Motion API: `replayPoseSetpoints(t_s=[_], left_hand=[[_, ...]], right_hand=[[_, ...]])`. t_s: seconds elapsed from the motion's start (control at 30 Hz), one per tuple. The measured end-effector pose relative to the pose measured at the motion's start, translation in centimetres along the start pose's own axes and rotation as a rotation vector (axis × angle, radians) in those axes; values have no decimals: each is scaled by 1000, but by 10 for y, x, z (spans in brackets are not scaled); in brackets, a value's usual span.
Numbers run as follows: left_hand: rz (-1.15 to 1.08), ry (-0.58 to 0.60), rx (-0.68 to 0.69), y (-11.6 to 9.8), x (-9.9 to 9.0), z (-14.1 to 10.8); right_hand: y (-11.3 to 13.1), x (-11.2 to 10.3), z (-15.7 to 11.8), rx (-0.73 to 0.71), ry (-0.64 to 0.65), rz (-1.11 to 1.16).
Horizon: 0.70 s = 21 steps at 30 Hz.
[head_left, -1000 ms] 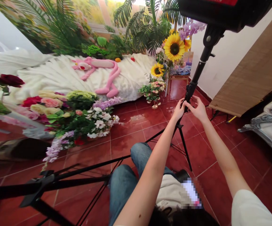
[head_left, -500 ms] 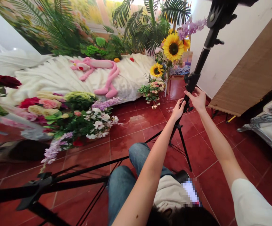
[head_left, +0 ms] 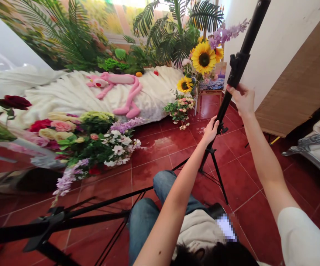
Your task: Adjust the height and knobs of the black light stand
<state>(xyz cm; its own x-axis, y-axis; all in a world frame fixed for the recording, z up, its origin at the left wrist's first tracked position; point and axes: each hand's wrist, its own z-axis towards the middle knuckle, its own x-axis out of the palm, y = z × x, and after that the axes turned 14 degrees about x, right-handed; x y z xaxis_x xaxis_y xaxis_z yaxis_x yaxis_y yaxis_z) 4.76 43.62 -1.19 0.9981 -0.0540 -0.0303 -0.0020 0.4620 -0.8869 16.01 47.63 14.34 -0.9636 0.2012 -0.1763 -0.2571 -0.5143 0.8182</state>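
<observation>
Glossy red floor tiles (head_left: pixel 151 177) run beneath a photo set with a painted garden backdrop (head_left: pixel 93 18). The left hand (head_left: pixel 210 132) wraps the black pole of a light stand (head_left: pixel 224 107) low down, just under a small collar knob (head_left: pixel 222 129), its fingers closed around the tube. The right hand (head_left: pixel 240 99) sits higher, just below a black clamp (head_left: pixel 238 64), with its fingers bent against the pole; how fully it closes, I cannot tell. Two holds spaced along the tube look meant to steady the leaning pole above its tripod legs (head_left: pixel 220 177), which stand on the tiles just beyond the person's denim-covered knee (head_left: pixel 162 184). Farther out, a bank of artificial flowers (head_left: pixel 101 147) and tall sunflowers (head_left: pixel 204 58) frame a pink plush panther (head_left: pixel 115 87) on a white fluffy drape (head_left: pixel 160 88), while a second black stand (head_left: pixel 65 213) sprawls across the floor at lower left.
</observation>
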Motion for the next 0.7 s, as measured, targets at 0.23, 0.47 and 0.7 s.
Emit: replayPoseSetpoints(t_s=[0.23,0.47,0.7], left_hand=[[145,-61,-38,-5,10,-1],[155,-73,-3,-9,12,-2],[106,-103,-17,-10,11,-2]], right_hand=[[32,-3,20,-44,-29,59],[36,-3,2,-71,-60,11],[2,-35,-99,6,96,-535]])
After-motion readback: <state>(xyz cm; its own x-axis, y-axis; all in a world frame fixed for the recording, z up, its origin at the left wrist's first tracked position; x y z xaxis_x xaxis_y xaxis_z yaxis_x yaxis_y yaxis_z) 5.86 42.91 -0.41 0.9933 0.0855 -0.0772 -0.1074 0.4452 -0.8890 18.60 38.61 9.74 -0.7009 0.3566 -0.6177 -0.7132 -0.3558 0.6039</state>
